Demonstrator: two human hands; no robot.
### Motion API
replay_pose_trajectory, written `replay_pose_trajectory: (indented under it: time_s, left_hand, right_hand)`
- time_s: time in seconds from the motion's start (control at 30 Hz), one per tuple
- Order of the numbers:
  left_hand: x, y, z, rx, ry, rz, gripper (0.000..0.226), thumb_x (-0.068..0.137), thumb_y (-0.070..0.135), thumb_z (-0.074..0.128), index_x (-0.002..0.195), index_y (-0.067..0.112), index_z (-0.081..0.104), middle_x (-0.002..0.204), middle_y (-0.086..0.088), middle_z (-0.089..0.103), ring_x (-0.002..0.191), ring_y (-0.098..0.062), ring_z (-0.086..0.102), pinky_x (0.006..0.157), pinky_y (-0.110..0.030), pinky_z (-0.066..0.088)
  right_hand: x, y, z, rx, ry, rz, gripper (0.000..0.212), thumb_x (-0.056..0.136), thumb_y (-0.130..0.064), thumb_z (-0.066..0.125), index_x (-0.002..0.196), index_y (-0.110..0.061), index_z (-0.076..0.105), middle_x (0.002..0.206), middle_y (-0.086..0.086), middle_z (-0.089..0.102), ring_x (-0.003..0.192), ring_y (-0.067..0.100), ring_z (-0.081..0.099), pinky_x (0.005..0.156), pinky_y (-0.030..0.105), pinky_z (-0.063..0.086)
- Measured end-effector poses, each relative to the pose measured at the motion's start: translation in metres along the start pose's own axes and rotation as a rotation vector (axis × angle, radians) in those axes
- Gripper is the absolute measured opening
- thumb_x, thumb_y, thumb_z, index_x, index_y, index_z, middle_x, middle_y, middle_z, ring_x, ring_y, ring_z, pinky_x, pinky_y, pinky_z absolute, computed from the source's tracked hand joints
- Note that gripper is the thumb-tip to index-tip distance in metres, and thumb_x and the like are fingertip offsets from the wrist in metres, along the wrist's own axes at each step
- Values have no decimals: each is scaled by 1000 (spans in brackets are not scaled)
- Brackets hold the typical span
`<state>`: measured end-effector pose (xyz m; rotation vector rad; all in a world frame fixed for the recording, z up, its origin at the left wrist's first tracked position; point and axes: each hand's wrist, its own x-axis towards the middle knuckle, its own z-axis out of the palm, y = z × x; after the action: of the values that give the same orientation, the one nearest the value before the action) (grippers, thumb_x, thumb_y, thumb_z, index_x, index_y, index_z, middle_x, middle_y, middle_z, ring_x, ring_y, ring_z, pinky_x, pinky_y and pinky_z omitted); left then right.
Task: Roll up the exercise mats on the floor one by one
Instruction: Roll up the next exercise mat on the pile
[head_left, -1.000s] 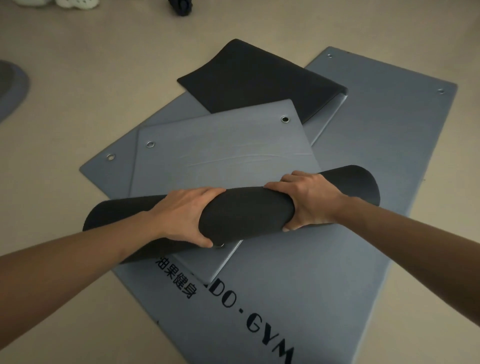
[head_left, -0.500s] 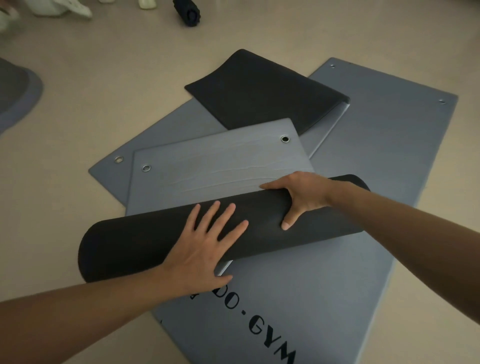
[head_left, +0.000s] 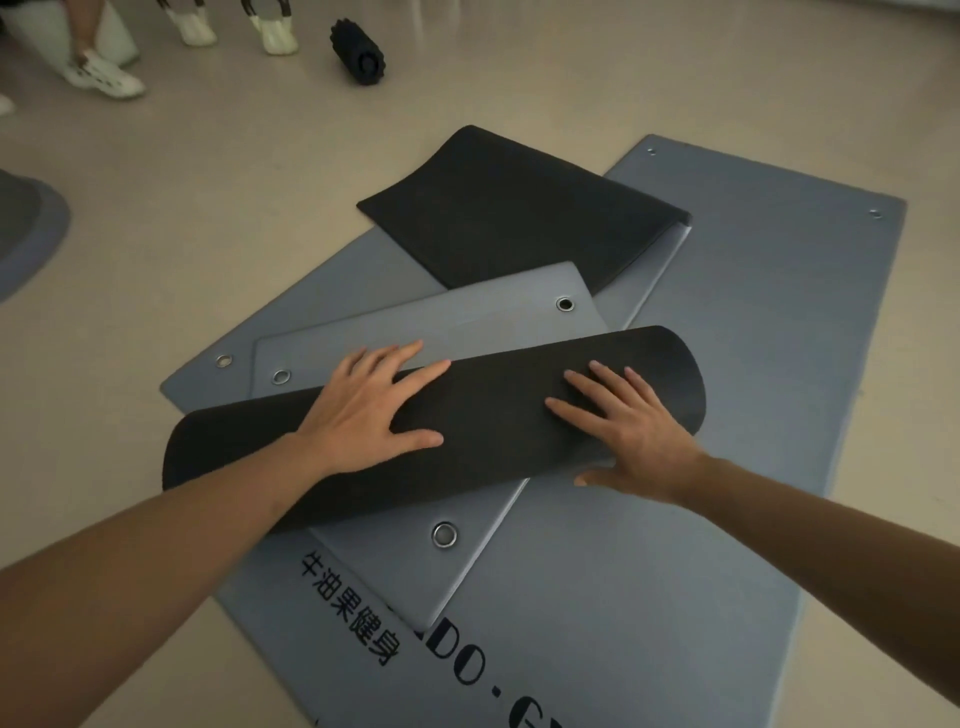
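"How does the mat look?"

"Half done. It's a thick black roll (head_left: 493, 410) lying slantwise on the pile, and its grey flat part (head_left: 415, 322) runs on beyond the roll, with metal eyelets at the corners. The left hand (head_left: 363, 410) lies on top of the roll, fingers straight and spread. The right hand (head_left: 623, 431) presses there too, fingers loose, thumb at the roll's near edge."

"What's around it?"

"Under the roll there's a big grey mat (head_left: 753, 364). A grey corner (head_left: 415, 571) with an eyelet sticks out on the roll's near side. Beyond the roll a folded mat (head_left: 519, 208) shows its black back. Far beyond are a ridged foam roller (head_left: 358, 52) and pale shoes (head_left: 104, 78)."

"Any writing?"

"On the big mat, nearer than the roll: 牛油果健身 (head_left: 348, 608), then 'DO·G', with the rest hidden."
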<state>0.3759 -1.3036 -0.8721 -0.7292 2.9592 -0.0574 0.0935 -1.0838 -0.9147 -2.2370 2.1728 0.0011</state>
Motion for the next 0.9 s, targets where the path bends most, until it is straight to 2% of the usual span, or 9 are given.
replay_pose_trajectory:
  time_s: [0.07,0.13,0.17,0.23,0.3,0.4,0.53,0.7,0.9]
  left_hand:
    - [0,4,3,5,170,32,70,94,67,42,154,32,41,158,-6,43,139,-29,46,114,-49,36]
    - [-1,15,9,-31,296,63,57,95,54,48,144,25,57,146,-4,56,131,-28,54,107,-46,41]
    - [-2,22,12,-49,294,62,60,93,57,49,144,25,57,146,-5,56,133,-29,53,108,-47,41]
    - [-1,32,19,-36,153,8,89,82,76,49,156,27,40,161,-6,40,147,-32,38,118,-52,33]
    - [5,32,24,66,-33,-53,126,66,94,48,164,26,7,172,-8,10,157,-35,13,124,-58,19]
    - [17,27,29,198,-134,-90,152,55,98,58,160,24,-23,171,-12,-12,157,-41,-2,124,-63,12]
    - [33,18,27,198,-120,-115,152,58,83,76,159,24,-20,170,-17,2,155,-43,13,123,-61,20]
    - [29,14,17,156,-115,-73,143,62,71,83,161,23,-8,166,-15,20,151,-35,27,123,-54,28]
    - [-24,24,-4,21,-193,-6,139,58,74,80,162,28,0,162,-4,29,143,-26,40,117,-41,34]
  right_hand:
    - [13,2,3,-16,-70,36,117,78,-68,71,160,-43,-8,171,4,-3,156,35,-9,123,60,-4]
    - [31,6,0,-9,-81,59,115,80,-71,67,158,-43,-13,171,2,-7,156,34,-13,123,61,-7]
    - [39,8,-2,-8,-77,68,116,79,-73,66,158,-43,-13,171,3,-5,156,35,-10,123,62,-5]
    - [56,13,-5,-27,-71,75,121,73,-80,66,158,-44,-12,171,4,1,157,36,-3,123,64,0]
    - [69,18,-6,-61,-89,84,132,64,-86,67,157,-44,-16,171,4,1,157,36,-1,123,65,0]
    - [84,22,-5,-129,-126,90,146,51,-90,71,156,-42,-20,170,6,2,155,40,2,122,67,0]
    - [99,28,-11,-133,-133,66,142,50,-86,74,158,-42,-7,165,4,20,151,36,20,123,60,13]
    - [97,22,-23,-121,-98,33,128,51,-81,75,158,-40,19,152,-3,46,135,29,46,113,48,33]
    - [55,-13,-44,-47,-187,-9,119,52,-85,69,154,-43,24,136,-9,59,115,26,56,104,45,41]
